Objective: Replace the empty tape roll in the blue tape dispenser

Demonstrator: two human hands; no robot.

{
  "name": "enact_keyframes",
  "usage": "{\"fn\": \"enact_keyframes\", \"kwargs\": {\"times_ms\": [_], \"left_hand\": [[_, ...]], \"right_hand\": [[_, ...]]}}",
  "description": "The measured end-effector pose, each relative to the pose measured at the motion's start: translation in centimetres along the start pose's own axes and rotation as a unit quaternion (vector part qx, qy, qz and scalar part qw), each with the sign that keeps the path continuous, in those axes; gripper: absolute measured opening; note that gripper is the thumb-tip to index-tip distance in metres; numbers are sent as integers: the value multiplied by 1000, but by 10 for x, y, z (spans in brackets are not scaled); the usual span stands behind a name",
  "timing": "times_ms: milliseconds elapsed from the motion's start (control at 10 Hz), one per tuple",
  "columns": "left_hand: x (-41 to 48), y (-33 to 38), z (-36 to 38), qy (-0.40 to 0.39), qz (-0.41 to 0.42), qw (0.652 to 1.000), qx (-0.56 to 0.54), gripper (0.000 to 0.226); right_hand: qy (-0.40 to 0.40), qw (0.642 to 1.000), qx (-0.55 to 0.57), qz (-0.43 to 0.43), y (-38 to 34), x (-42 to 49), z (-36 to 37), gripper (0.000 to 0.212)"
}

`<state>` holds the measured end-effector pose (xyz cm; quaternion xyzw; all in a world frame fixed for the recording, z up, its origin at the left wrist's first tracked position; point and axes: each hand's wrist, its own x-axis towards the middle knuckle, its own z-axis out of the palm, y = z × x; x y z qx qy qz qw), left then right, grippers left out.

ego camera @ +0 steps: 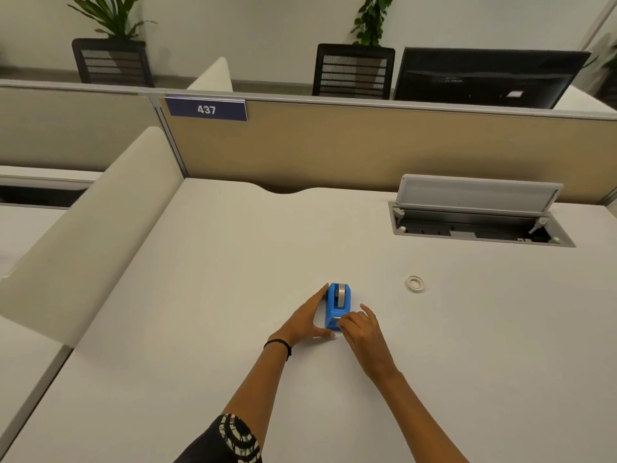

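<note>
A small blue tape dispenser [337,307] stands on the white desk [233,295], with a grey roll of tape [341,292] seated in its top. My left hand [305,320] lies flat against the dispenser's left side, thumb along its near end, steadying it. My right hand [359,327] is at the dispenser's near right corner, its fingertips pinched at the cutter end; whether tape is between them is too small to tell. A white ring-shaped tape core [415,283] lies flat on the desk to the right, apart from both hands.
An open cable hatch [480,225] with its raised lid sits at the back right of the desk. A beige partition [367,145] runs along the far edge and a cream divider [100,228] along the left. Beyond are a monitor [487,78] and chairs.
</note>
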<state>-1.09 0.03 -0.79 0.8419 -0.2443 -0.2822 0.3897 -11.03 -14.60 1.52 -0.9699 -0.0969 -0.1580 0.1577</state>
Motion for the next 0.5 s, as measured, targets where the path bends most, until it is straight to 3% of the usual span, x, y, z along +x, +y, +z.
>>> {"fn": "enact_keyframes", "kwargs": {"times_ms": [200,400,500], "left_hand": [[-12,-2,4,-5,-20,1000,22,102],[-28,4,4,-24,-49,997,53,78],[-31,3,4,-14,-47,996,71,70]], "right_hand": [[-5,1000,2,-11,-1,1,-8,30],[-73,994,77,26,4,-5,-13,25],[-72,992,93,45,11,-1,-19,28]]}}
